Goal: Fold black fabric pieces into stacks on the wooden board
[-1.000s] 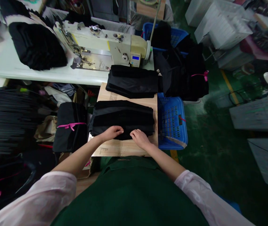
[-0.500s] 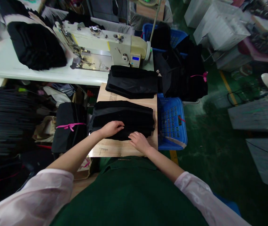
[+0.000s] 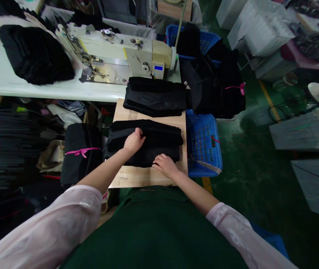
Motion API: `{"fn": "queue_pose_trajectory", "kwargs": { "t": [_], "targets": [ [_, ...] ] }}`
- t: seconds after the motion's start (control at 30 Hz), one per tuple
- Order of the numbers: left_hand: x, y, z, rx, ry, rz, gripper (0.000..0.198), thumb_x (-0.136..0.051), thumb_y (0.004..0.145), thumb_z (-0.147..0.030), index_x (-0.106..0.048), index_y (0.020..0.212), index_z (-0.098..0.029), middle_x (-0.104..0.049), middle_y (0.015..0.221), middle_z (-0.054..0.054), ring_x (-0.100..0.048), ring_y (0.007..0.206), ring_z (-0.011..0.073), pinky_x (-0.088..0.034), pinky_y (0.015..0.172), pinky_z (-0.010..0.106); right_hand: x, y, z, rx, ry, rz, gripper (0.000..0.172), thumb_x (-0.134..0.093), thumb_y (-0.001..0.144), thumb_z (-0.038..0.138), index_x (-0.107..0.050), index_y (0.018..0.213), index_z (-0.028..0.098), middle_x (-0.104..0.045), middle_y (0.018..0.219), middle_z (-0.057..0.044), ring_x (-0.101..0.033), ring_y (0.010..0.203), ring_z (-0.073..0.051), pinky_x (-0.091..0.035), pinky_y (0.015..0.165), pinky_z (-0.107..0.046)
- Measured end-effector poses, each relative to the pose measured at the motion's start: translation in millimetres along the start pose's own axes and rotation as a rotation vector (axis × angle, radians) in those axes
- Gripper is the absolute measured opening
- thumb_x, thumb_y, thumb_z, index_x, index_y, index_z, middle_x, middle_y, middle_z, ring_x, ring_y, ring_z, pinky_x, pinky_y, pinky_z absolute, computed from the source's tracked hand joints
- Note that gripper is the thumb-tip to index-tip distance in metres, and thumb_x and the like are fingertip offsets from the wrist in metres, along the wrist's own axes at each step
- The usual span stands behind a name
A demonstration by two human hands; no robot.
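Observation:
A stack of black fabric pieces (image 3: 159, 130) lies across a wooden board (image 3: 137, 177) in front of me. My left hand (image 3: 135, 142) is over the middle of this stack, thumb and fingers closed on the upper layer of fabric; the exact fold between the fingertips is hard to make out. At the near edge, my right hand (image 3: 165, 165) rests with its fingers laid on the cloth, not wrapped round anything. Behind it, at the board's far end, is a second folded black stack (image 3: 155, 97).
A sewing machine (image 3: 137, 56) stands on a white table (image 3: 100, 89) beyond the board. To the right are a blue basket (image 3: 204, 145) and black bundles (image 3: 215, 86). A tied black bundle (image 3: 82, 138) sits at the left, with black cloth (image 3: 36, 56) on the table.
My left hand has moved away from me across the stack, and a greyer strip of fabric now shows on its near side. My right hand has barely moved. The view has shifted slightly.

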State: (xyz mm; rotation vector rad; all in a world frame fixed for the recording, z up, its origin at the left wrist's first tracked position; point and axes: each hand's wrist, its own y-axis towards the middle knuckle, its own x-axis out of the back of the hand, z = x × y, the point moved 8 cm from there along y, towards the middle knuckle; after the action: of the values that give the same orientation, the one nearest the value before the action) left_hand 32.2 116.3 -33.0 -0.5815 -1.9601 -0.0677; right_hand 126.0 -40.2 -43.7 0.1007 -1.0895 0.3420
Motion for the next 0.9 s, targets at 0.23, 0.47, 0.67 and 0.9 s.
{"fn": "queue_pose_trajectory", "kwargs": {
  "t": [0.23,0.47,0.67,0.9],
  "targets": [
    [-23.4,-70.8,-0.4,-0.392,-0.393,0.271,0.015,-0.057,0.083,-0.032,-0.06,0.08,-0.018,-0.061,0.076,0.002,-0.057,0.07,0.0144,-0.046,0.066,0.026,-6.2,5.0,3.6,0.064,-0.065,0.059,0.019,-0.054,0.094,0.026,-0.07,0.09,0.016,-0.064,0.093,-0.007,-0.051,0.091,-0.019,-0.042,0.073,-0.029],
    [-47.8,-85.4,12.8,-0.351,-0.498,0.335,0.014,-0.062,0.078,-0.028,-0.069,0.082,-0.017,-0.062,0.089,0.005,-0.061,0.084,0.0164,-0.049,0.078,0.028,-5.5,9.8,-2.3,0.024,-0.021,0.047,0.016,-0.054,0.093,0.02,-0.068,0.086,0.017,-0.064,0.09,-0.005,-0.052,0.088,-0.018,-0.042,0.073,-0.027],
    [-54.8,-73.4,13.4,-0.26,-0.398,0.324,0.016,-0.055,0.08,-0.026,-0.068,0.082,-0.017,-0.064,0.084,0.005,-0.06,0.08,0.0176,-0.047,0.076,0.028,0.4,7.4,-7.5,-0.11,0.0,-0.063,0.017,-0.047,0.095,0.016,-0.063,0.097,0.015,-0.065,0.095,-0.007,-0.054,0.09,-0.02,-0.042,0.077,-0.03],
    [-49.0,-59.0,18.9,-0.158,-0.53,0.343,0.019,-0.052,0.082,-0.03,-0.064,0.087,-0.017,-0.065,0.08,0.002,-0.06,0.076,0.0164,-0.046,0.074,0.027,4.8,-4.9,11.5,0.054,0.068,-0.107,0.015,-0.058,0.092,0.028,-0.065,0.099,0.017,-0.064,0.101,-0.008,-0.053,0.098,-0.022,-0.042,0.083,-0.034]
  ]
}}
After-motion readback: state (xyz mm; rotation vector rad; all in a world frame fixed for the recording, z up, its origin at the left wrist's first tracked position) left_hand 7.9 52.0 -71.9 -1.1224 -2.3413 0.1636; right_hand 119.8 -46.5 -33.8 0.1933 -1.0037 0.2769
